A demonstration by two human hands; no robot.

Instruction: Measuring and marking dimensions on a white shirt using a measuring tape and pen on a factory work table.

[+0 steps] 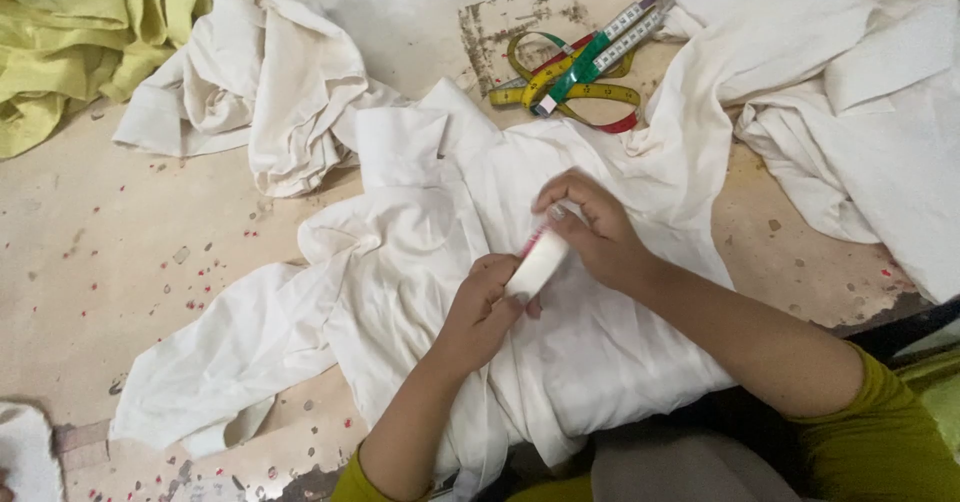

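Observation:
My left hand (478,314) and my right hand (594,230) meet over a crumpled white cloth (400,262) spread on the floor in front of me. Together they hold a small white flat piece (537,262) with a red edge, the left hand at its lower end, the right hand's fingers curled over its upper end. What the piece is I cannot tell. Olive green sleeves cover both upper arms.
A coiled tape measure (575,77) in yellow, green and red lies on the floor beyond the cloth. More white fabric (250,72) is heaped at upper left and white fabric (850,92) at right. Yellow-green cloth (70,32) fills the top left corner. The floor (120,252) is speckled.

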